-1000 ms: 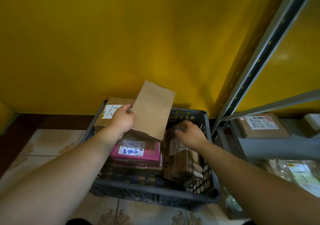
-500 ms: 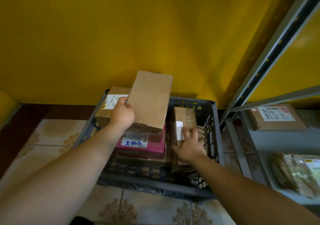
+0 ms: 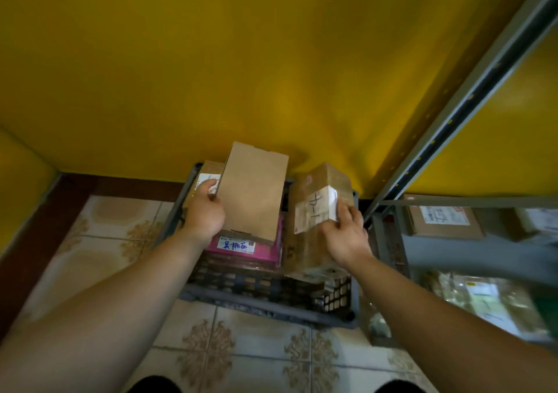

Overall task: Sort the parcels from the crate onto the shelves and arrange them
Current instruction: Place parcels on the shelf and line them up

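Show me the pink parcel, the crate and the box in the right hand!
Pink parcel (image 3: 243,247): head view, its labelled top.
Crate (image 3: 259,290): head view, its near wall.
Box (image 3: 315,213): head view, its white label.

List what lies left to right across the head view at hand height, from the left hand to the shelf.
In order: left hand → plain flat brown cardboard box → tape-wrapped brown carton with white label → right hand → grey metal shelf upright → brown labelled cardboard box on the shelf.
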Available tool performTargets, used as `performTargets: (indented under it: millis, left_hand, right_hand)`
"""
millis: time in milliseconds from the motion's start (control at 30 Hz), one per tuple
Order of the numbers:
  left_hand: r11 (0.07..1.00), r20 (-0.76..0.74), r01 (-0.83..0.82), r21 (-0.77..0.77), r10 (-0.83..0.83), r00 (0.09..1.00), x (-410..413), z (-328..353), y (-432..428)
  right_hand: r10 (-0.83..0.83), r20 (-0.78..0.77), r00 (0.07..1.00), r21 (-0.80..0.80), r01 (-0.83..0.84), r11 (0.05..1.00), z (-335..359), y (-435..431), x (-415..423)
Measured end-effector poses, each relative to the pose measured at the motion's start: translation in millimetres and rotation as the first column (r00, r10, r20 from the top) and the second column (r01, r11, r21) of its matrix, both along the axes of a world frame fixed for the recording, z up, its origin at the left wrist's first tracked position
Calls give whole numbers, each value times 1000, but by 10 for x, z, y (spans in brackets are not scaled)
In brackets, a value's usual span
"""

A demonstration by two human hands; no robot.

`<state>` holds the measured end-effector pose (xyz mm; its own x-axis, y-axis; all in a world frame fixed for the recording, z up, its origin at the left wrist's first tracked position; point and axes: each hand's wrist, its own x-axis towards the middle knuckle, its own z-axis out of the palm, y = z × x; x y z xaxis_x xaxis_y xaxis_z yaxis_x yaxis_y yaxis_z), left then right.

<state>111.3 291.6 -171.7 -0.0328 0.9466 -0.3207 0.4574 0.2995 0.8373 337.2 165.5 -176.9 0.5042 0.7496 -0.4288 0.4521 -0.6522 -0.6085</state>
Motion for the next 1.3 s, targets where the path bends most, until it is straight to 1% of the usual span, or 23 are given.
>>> performTargets:
  millis: [100, 200, 300, 367, 467, 533, 567, 667, 800, 933, 1067, 1300]
  left_hand:
    - [1000, 47, 7, -22, -6, 999, -76, 566, -200]
    - [1000, 51, -20, -6, 20, 999, -176, 1212, -417]
    - [999, 34, -30, 16, 29, 999, -279, 1953, -685]
    - [999, 53, -41, 26, 39, 998, -342, 2464, -906]
    - [995, 67, -89, 33, 86, 994, -460, 3216, -1272]
    - [993, 106, -110, 46, 105, 989, -535, 3683, -1531]
    - [991, 119, -112, 76, 102, 988, -574, 3906, -1667]
    - [976, 128, -82, 201, 57, 990, -672, 4498, -2043]
    - [943, 199, -70, 327, 4, 980, -838, 5063, -2571]
    - [899, 219, -87, 429, -10, 976, -1062, 5481, -3195]
    - [874, 209, -48, 484, -62, 976, -1114, 5871, -3800]
    - [816, 247, 29, 578, -209, 946, -557, 6309, -4828]
  right_hand:
    - [-74, -112, 991, 123, 87, 989, 702, -127, 1]
    - [-104, -190, 976, 217, 145, 965, 1424, -267, -24]
    - [-107, -284, 953, 281, 190, 941, 2182, -422, -109]
    - [-121, -349, 929, 301, 234, 924, 2619, -535, -165]
    - [-70, -451, 890, 323, 236, 916, 3151, -744, -197]
    - [-42, -504, 863, 337, 241, 910, 3727, -970, -334]
    - [-29, -517, 855, 357, 246, 901, 4015, -1102, -415]
    - [35, -532, 846, 443, 243, 863, 4594, -1494, -524]
    - [123, -491, 862, 561, 205, 802, 5157, -2115, -690]
    - [117, -462, 879, 650, 246, 719, 5536, -2809, -798]
    - [86, -422, 903, 692, 260, 673, 5840, -3500, -817]
    - [30, -412, 911, 756, 323, 570, 6316, -4644, -270]
